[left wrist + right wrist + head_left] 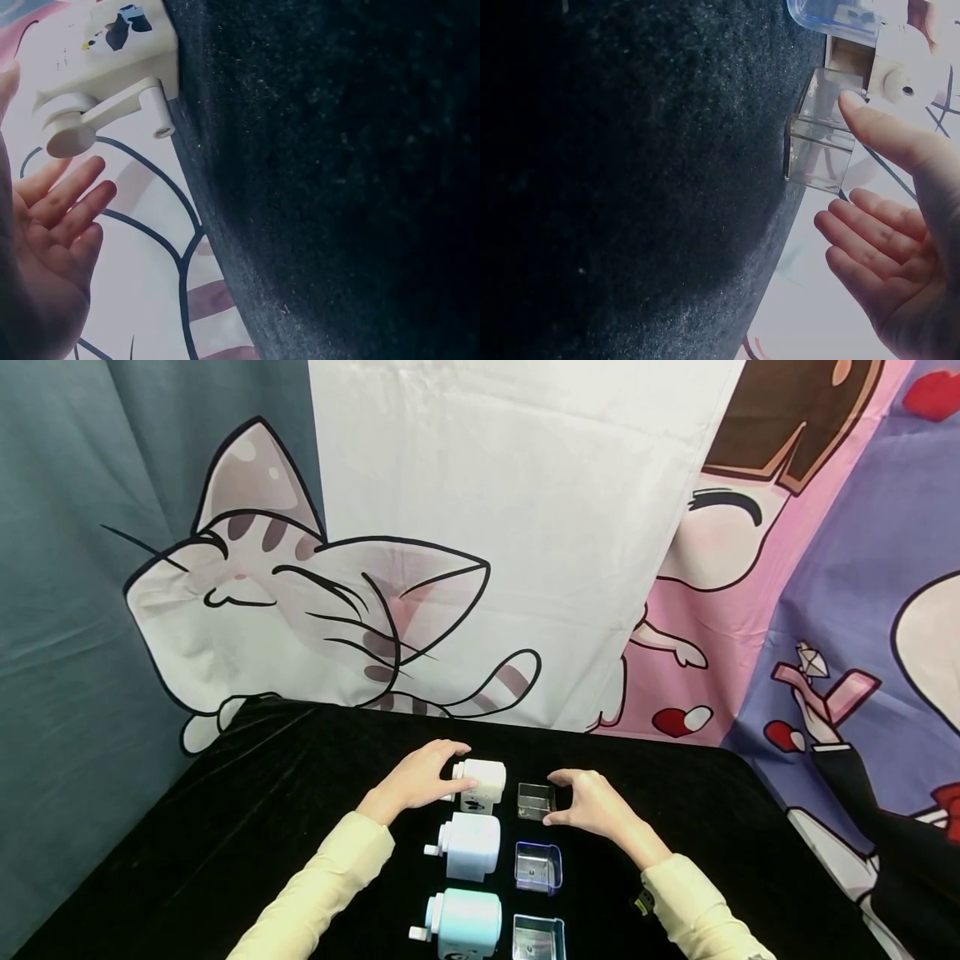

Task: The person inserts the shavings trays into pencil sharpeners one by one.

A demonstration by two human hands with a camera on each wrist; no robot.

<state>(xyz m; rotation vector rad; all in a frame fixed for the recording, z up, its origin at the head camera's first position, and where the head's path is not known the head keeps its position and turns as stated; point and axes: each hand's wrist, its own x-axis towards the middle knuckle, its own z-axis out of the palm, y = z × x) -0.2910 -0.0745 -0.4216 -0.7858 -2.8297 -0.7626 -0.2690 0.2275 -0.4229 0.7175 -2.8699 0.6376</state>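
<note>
Black cloth (pixel 225 835), three clear bins (pixel 537 884)

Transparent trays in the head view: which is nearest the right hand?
The greyish tray, farthest back, beside the right hand. The blue-edged tray and teal-edged tray are lower in the view, away from that hand.

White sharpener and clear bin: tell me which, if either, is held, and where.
Neither appears held: the left hand is open at the white sharpener, the right hand open beside the clear bin. Whether either touches cannot be told.
</note>
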